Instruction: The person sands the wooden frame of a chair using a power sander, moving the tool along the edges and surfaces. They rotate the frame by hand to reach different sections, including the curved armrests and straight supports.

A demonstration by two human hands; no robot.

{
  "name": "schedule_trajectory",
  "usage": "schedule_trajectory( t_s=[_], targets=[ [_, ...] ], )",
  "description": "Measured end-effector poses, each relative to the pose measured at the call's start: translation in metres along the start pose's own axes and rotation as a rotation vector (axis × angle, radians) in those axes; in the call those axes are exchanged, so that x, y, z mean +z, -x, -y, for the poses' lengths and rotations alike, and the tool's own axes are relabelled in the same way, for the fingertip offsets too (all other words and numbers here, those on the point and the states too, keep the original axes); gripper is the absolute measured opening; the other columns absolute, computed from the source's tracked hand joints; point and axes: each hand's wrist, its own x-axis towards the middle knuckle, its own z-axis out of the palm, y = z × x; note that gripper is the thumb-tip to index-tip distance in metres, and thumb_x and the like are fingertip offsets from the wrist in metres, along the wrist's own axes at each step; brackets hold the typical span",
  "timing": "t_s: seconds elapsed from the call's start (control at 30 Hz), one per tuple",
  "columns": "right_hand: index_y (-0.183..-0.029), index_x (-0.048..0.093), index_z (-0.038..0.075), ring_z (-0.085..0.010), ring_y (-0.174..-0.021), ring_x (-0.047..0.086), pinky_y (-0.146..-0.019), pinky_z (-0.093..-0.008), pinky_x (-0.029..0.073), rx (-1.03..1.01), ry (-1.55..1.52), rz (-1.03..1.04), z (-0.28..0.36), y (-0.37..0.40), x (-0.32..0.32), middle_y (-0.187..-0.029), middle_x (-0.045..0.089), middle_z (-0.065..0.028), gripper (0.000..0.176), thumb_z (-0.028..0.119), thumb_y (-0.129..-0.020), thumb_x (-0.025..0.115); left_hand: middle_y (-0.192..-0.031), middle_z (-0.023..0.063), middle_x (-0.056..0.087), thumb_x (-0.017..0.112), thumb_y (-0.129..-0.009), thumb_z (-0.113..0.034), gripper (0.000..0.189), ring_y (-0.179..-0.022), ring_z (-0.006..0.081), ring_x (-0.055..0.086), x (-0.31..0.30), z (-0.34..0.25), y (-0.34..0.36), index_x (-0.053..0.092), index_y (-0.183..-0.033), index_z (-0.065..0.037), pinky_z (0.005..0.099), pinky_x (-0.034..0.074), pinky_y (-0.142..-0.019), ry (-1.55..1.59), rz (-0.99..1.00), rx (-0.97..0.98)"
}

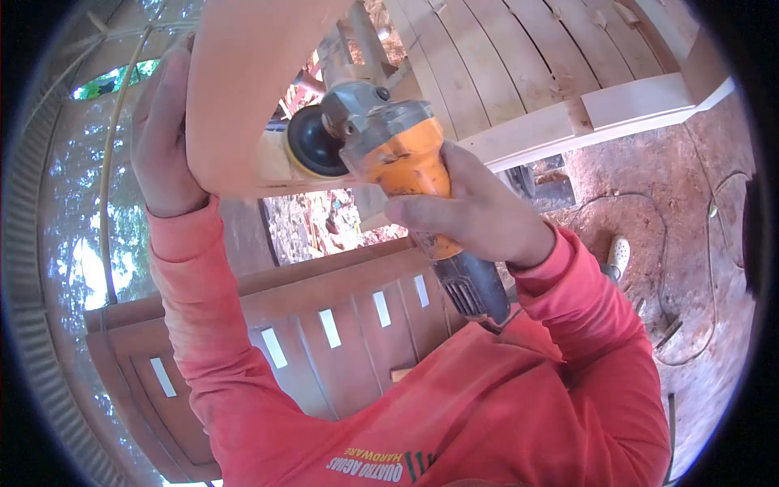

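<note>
My right hand [475, 207] is wrapped round the orange and black body of an angle grinder [410, 158]. A round black backing pad [318, 141] with a yellowish rim sits on the grinder's head, turned towards a pale curved wooden piece [243, 89]. The disc is close to that piece; whether it touches cannot be made out. Along the outer left side of the wooden piece lies my left hand [162, 134], its fingers stretched up against the wood and partly hidden behind it.
A slatted wooden panel [519, 65] with a pale frame stands at the upper right. Behind me is a brown panelled wooden door [349, 325] with light slots. A cable [665, 243] runs over the reddish dirt floor, near a light-coloured shoe [619, 256].
</note>
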Motion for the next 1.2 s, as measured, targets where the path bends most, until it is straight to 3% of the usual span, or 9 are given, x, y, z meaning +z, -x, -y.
schedule_trajectory(
  t_s=[0.07, 0.23, 0.37, 0.47, 0.57, 0.67, 0.83, 0.97, 1.2],
  targets=[
    [-0.123, 0.057, -0.002, -0.0108, -0.073, 0.062, -0.063, -0.0281, 0.051, 0.033, -0.007, 0.003, -0.001, -0.001, 0.002, -0.091, 0.065, -0.0043, 0.045, 0.021, -0.089, 0.076, -0.110, 0.0109, 0.067, 0.038, -0.113, -0.019, 0.039, -0.093, 0.0163, 0.062, -0.001, 0.002, 0.003, 0.062, -0.125, 0.009, 0.0306, 0.049, -0.083, 0.148, -0.003, -0.103],
    [-0.122, 0.058, -0.002, -0.0105, -0.073, 0.063, -0.063, -0.0278, 0.051, 0.092, 0.071, -0.041, 0.005, -0.001, -0.003, -0.087, 0.065, -0.0033, 0.044, 0.021, -0.090, 0.076, -0.134, 0.0137, 0.063, 0.052, -0.105, -0.010, 0.039, -0.117, 0.0224, 0.062, -0.001, 0.015, 0.010, 0.054, -0.141, 0.007, 0.0351, 0.051, -0.097, 0.176, -0.043, -0.087],
    [-0.123, 0.059, -0.002, -0.0109, -0.074, 0.063, -0.064, -0.0288, 0.052, 0.118, -0.041, -0.117, 0.004, 0.014, -0.013, -0.089, 0.065, -0.0029, 0.043, 0.021, -0.090, 0.075, -0.126, 0.0102, 0.069, 0.045, -0.110, -0.020, 0.038, -0.106, 0.0191, 0.067, 0.001, 0.024, 0.012, 0.058, -0.135, 0.005, 0.0322, 0.053, -0.090, 0.419, -0.086, -0.188],
    [-0.126, 0.058, -0.002, -0.0112, -0.076, 0.063, -0.067, -0.0295, 0.052, 0.161, -0.120, -0.151, 0.002, 0.035, -0.019, -0.093, 0.065, -0.0033, 0.045, 0.021, -0.091, 0.075, -0.119, 0.0089, 0.070, 0.049, -0.108, -0.020, 0.037, -0.101, 0.0185, 0.067, 0.003, 0.056, 0.041, 0.058, -0.135, 0.004, 0.0332, 0.053, -0.085, 0.609, -0.188, -0.380],
    [-0.128, 0.056, -0.001, -0.0110, -0.082, 0.063, -0.071, -0.0291, 0.053, 0.211, -0.123, -0.126, 0.006, 0.041, -0.024, -0.099, 0.064, -0.0039, 0.049, 0.022, -0.091, 0.076, -0.114, 0.0090, 0.071, 0.057, -0.103, -0.017, 0.036, -0.100, 0.0190, 0.067, -0.002, 0.102, 0.073, 0.060, -0.133, 0.004, 0.0351, 0.052, -0.085, 0.147, -0.181, -0.275],
    [-0.130, 0.055, -0.001, -0.0111, -0.088, 0.063, -0.075, -0.0285, 0.053, 0.227, -0.183, -0.011, 0.004, 0.035, -0.019, -0.103, 0.064, -0.0044, 0.052, 0.023, -0.090, 0.077, -0.116, 0.0122, 0.070, 0.063, -0.098, -0.012, 0.035, -0.103, 0.0227, 0.066, 0.003, 0.066, 0.064, 0.062, -0.129, 0.005, 0.0379, 0.051, -0.087, -0.270, -0.140, -0.116],
    [-0.131, 0.053, -0.002, -0.0119, -0.096, 0.062, -0.082, -0.0284, 0.052, 0.174, -0.303, 0.084, 0.009, 0.017, 0.004, -0.108, 0.064, -0.0057, 0.056, 0.025, -0.089, 0.078, -0.127, 0.0191, 0.066, 0.062, -0.097, -0.008, 0.035, -0.114, 0.0323, 0.064, 0.012, 0.020, 0.026, 0.063, -0.128, 0.007, 0.0415, 0.050, -0.095, -0.144, -0.133, 0.088],
    [-0.132, 0.053, -0.003, -0.0123, -0.095, 0.063, -0.083, -0.0287, 0.052, 0.126, -0.309, 0.101, 0.005, 0.009, 0.006, -0.109, 0.065, -0.0059, 0.056, 0.024, -0.090, 0.078, -0.136, 0.0209, 0.061, 0.057, -0.101, -0.008, 0.037, -0.127, 0.0346, 0.059, 0.012, 0.028, 0.028, 0.060, -0.133, 0.008, 0.0424, 0.048, -0.104, -0.122, -0.154, 0.063],
    [-0.131, 0.054, -0.001, -0.0123, -0.090, 0.064, -0.077, -0.0288, 0.054, 0.127, -0.221, 0.064, 0.003, 0.008, 0.013, -0.106, 0.066, -0.0064, 0.054, 0.022, -0.089, 0.079, -0.144, 0.0220, 0.054, 0.045, -0.109, -0.011, 0.037, -0.127, 0.0327, 0.059, 0.020, 0.025, 0.035, 0.056, -0.138, 0.009, 0.0421, 0.050, -0.104, 0.386, -0.282, -0.123]
  ],
)
